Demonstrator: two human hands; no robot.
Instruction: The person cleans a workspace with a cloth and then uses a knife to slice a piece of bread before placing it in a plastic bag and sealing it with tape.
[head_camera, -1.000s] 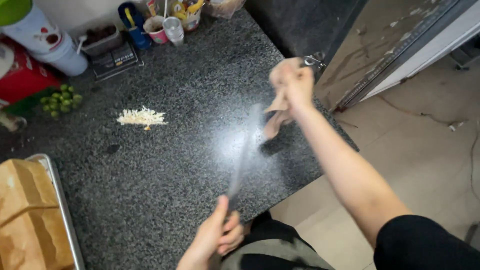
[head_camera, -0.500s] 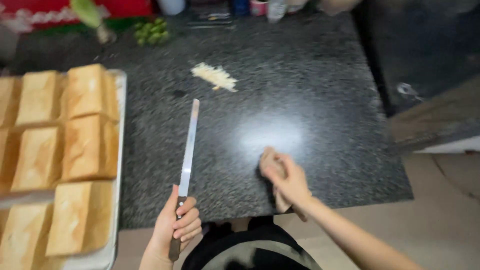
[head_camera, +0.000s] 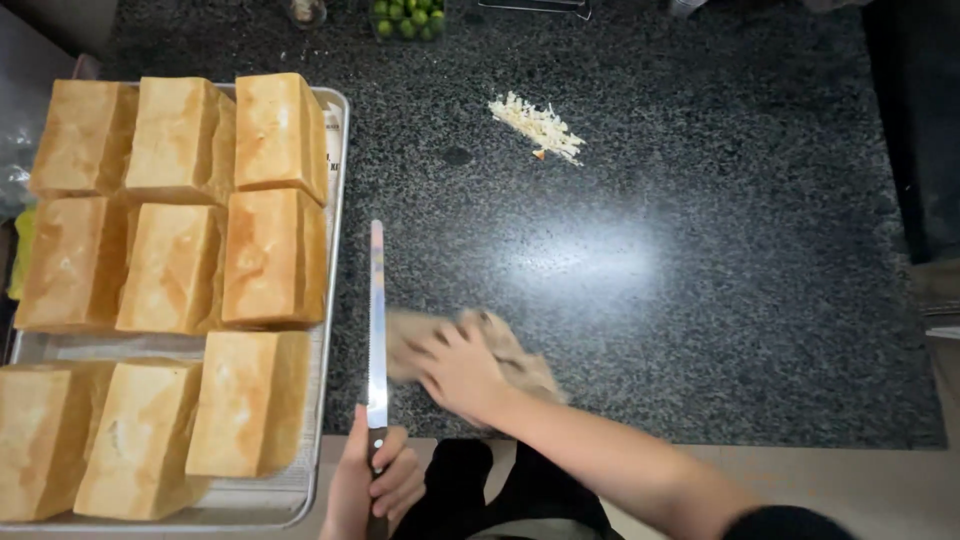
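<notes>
My left hand (head_camera: 375, 480) grips the dark handle of a long serrated bread knife (head_camera: 377, 320), its blade pointing away from me along the tray's right edge. My right hand (head_camera: 455, 368) presses a brownish cloth (head_camera: 520, 362) flat on the dark speckled granite counter (head_camera: 720, 260), just right of the blade; the hand and cloth are motion-blurred. Several rectangular golden bread loaves (head_camera: 270, 255) lie in rows on a metal baking tray (head_camera: 338, 160) at the left.
A small pile of pale shreds (head_camera: 538, 125) lies on the counter further back. Green limes (head_camera: 405, 15) sit at the far edge. The counter's front edge runs just before my body; beige floor shows at the lower right.
My right hand with the cloth has moved from the right side of the counter leftward to beside the knife. The view has shifted left, bringing the whole tray of loaves into sight.
</notes>
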